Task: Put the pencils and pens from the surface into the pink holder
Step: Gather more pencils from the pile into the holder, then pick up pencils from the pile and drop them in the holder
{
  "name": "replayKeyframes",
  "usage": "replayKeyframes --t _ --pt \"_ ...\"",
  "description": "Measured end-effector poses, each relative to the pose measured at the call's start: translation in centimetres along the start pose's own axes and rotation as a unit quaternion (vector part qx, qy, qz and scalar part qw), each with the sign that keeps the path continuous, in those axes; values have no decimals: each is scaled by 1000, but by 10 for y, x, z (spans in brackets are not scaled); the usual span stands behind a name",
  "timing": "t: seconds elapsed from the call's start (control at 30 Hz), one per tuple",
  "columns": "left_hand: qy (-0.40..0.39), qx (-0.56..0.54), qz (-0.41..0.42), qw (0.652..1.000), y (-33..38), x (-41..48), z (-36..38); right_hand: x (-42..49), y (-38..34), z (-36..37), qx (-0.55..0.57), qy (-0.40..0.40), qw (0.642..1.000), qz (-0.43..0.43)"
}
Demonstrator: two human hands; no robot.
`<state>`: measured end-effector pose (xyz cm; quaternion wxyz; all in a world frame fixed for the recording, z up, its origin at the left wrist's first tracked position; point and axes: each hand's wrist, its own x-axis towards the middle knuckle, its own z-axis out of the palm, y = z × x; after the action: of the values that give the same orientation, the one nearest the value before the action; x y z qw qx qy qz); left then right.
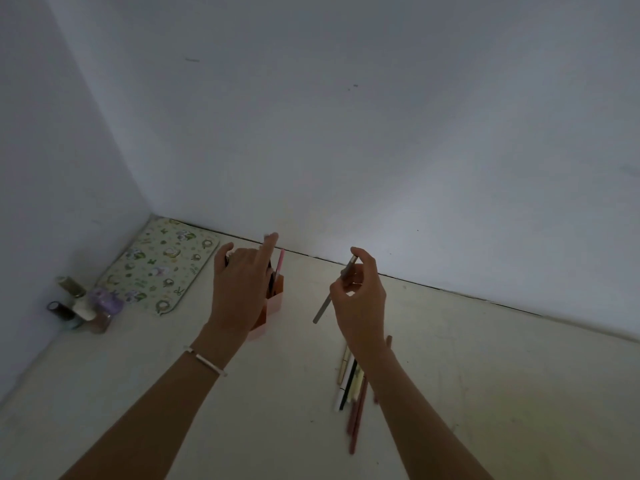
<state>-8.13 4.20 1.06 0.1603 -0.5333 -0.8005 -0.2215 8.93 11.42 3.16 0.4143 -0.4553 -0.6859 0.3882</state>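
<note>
Grey pencil pinched mid-shaft by right hand, lifted right of pink holder. Judged light, stiff, slim: a mid-shaft hold is preferred. Left hand is spread over the holder, its grip not discernible. Loose pencils remain right of holder.

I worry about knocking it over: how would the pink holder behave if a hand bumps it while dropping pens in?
The pink holder looks like thin, light plastic, so a bump would probably slide it on the smooth surface. The pink pen standing tall inside may make it tippier. The left hand seems placed to steady it.
</note>
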Motion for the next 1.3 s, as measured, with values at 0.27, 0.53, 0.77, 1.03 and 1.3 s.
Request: replayKeyframes --t 0.27,0.53,0.77,1.03,1.3 --pt "105 -22 -23 994 -14 5 -21 10 -13 27 34 21 998 -46" --pt "114 -120 -62 984 -21 9 -62 -5 6 82 -72 -83 990 -83" --pt "73 -223 -29 972 20 -1 -50 4 17 46 -99 67 990 -75" --pt "-359 -188 -172 898 115 -54 52 16 32 -51 -79 122 989 27" --pt "-378 -124 -120 910 149 -61 89 -23 80 -117 -118 124 981 90"
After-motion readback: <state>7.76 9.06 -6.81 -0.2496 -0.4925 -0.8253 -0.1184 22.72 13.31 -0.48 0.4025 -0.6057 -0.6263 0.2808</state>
